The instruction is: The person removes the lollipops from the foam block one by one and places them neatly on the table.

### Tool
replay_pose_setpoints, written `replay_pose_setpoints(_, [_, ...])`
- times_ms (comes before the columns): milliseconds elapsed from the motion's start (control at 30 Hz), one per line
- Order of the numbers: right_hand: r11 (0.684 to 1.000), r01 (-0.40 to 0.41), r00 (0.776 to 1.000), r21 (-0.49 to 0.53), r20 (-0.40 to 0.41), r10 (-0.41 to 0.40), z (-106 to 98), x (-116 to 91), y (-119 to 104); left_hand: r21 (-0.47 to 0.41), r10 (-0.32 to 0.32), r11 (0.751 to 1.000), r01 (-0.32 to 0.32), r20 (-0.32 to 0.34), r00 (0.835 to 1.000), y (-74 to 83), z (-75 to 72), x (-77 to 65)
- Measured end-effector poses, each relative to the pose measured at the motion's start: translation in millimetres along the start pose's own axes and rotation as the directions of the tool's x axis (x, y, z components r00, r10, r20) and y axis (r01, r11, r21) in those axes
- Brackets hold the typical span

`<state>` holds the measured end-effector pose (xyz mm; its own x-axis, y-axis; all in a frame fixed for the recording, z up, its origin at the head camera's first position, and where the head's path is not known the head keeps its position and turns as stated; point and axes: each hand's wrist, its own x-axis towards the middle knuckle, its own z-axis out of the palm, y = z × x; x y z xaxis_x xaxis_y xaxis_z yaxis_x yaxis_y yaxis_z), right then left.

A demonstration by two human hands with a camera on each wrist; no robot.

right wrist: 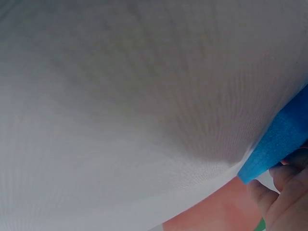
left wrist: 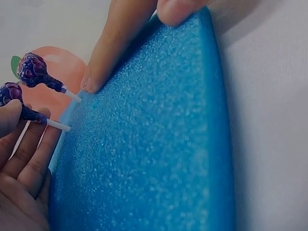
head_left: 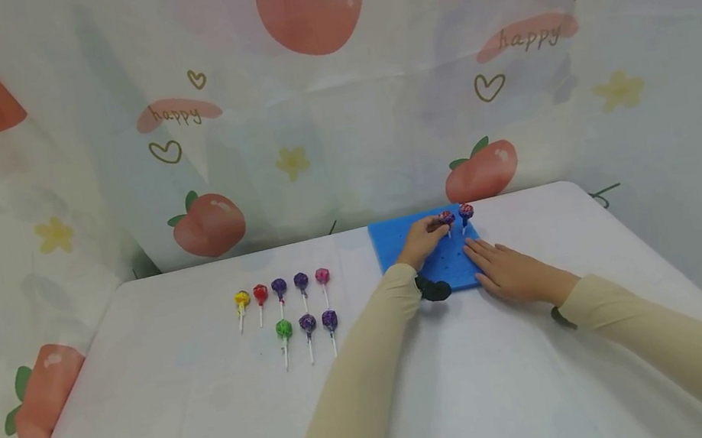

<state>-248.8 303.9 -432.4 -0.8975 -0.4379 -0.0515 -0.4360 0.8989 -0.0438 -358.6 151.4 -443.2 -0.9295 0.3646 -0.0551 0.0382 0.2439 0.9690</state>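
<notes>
A blue foam board (head_left: 389, 240) with small holes lies at the table's far right. My left hand (head_left: 422, 240) reaches over it and pinches a purple-wrapped lollipop (head_left: 446, 218) by its head. In the left wrist view, the thumb lies on the wrapper (left wrist: 10, 91), and the white stick's lower end meets the board; how deep it sits cannot be seen. A second purple-wrapped lollipop (head_left: 465, 212) stands upright in the board just to the right. My right hand (head_left: 513, 273), fingers extended, rests on the board's right edge; the right wrist view shows its fingers (right wrist: 262, 195) there.
Left of the board, several lollipops lie in two rows on the white table (head_left: 185, 433): a yellow one (head_left: 242, 299), a red one (head_left: 260, 294), a pink one (head_left: 322, 276), a green one (head_left: 283, 329) and several purple ones. A printed curtain (head_left: 335, 121) hangs behind the table.
</notes>
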Motion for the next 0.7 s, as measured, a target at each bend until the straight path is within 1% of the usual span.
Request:
replay_pose_setpoints(167, [1.000,-0.002,1.000,-0.012,-0.004,0.002,1.1,1.0,0.4,-0.032,-0.015,0.999,0.014,-0.016,1.000,-2.1,0.6,1.4])
replay_pose_setpoints(433, [1.000,-0.010,1.000,-0.013,-0.004,0.010,1.1,2.7,-0.9,-0.068,-0.011,0.998,0.009,-0.026,1.000,-1.9,-0.3,3.2])
replay_pose_setpoints(567, [1.000,-0.014,1.000,-0.009,-0.006,0.014,1.1,3.2,-1.4,-0.110,-0.011,0.994,0.005,-0.051,0.999,-1.3,-1.6,2.6])
replay_pose_setpoints(700, [1.000,-0.013,1.000,-0.012,-0.010,0.013,1.3,4.1,-1.6,-0.146,0.005,0.989,-0.019,-0.094,0.996,-0.7,-2.8,1.8])
